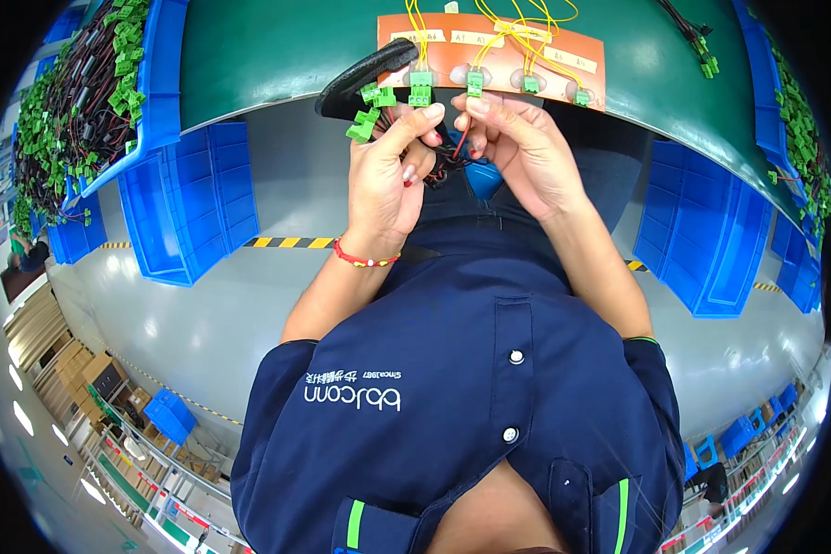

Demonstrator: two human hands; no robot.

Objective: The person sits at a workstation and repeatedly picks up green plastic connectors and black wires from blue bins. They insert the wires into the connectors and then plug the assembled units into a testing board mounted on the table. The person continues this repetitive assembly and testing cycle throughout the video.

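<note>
An orange-brown board (582, 60) lies at the edge of the green table, with yellow wires (422, 42) running to green terminal blocks along its near edge. My left hand (388, 175) is closed around a bundle of wired green plug connectors (364, 124), which stick out past its thumb. Just beyond that thumb tip is a green terminal block (420, 90). My right hand (526, 152) pinches at the near end of another green terminal block (475, 85), beside a red and black wire (463, 140). Its fingertips partly hide what they grip.
A black curved pad (360, 78) lies at the table edge by my left hand. Blue bins (162, 83) full of wired green connectors flank the green table (258, 55). Blue crates (189, 203) stand below on both sides. A few wired connectors (708, 65) lie at the far right.
</note>
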